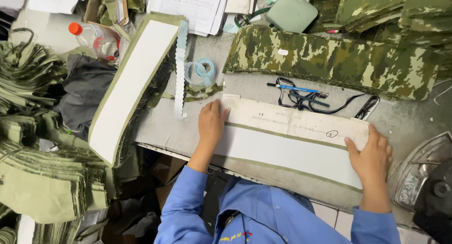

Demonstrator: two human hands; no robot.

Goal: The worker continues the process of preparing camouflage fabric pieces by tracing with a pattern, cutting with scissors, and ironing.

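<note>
White strip with an olive edge lies flat across the grey table, near the front edge, running from left to lower right. Cardboard template sits on its upper half, long edges roughly parallel, template covering the far side of the strip. Left hand lies flat, fingers spread, pressing the template's left end. Right hand lies flat too, fingers together, on the right end where template and strip overlap. Neither hand pinches anything.

Progress, judged: template looks placed and lined up, both ends held down; no marking or cutting seen on this strip yet. Pencil lies untouched beyond the template, on a black cord.

Around: a second white strip lies angled at the table's left corner, a scalloped tape and a tape roll beside it. Camouflage panel lies past the pencil, more camouflage stacks at top right. Olive pieces are piled at left, a plastic bottle above them, papers at the top. An iron sits just right of the right hand, close to the strip's end; it could crowd that end. Nothing else lies on the strip.
</note>
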